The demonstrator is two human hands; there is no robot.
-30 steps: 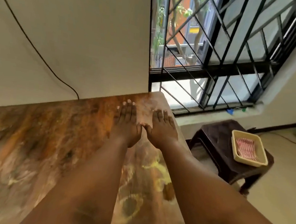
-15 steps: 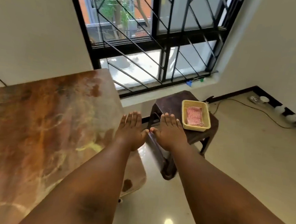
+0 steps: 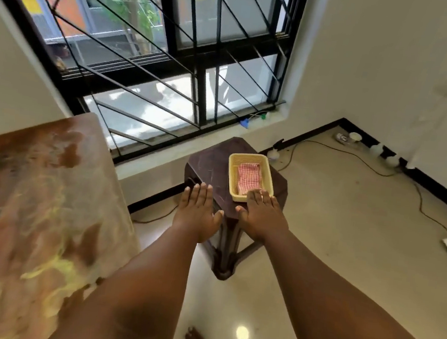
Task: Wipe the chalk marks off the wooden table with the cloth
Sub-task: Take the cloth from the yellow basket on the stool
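Head view: red-and-white checked cloth (image 3: 248,177) lies folded in yellow basket (image 3: 232,170) on dark stool (image 3: 212,162), frame centre. Left hand (image 3: 197,216) flat, fingers straight, holding nothing, over stool's near edge. Right hand (image 3: 263,217) likewise flat and empty, fingertips at basket's near rim. Wooden tabletop (image 3: 30,205) at left, yellow chalk marks (image 3: 54,270) smeared lower left.

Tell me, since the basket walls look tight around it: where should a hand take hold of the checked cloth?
Come from above: the cloth lies flat and folded inside the yellow basket, whose walls block the sides. A pinch grip on its near end, beside the right hand, seems easiest.
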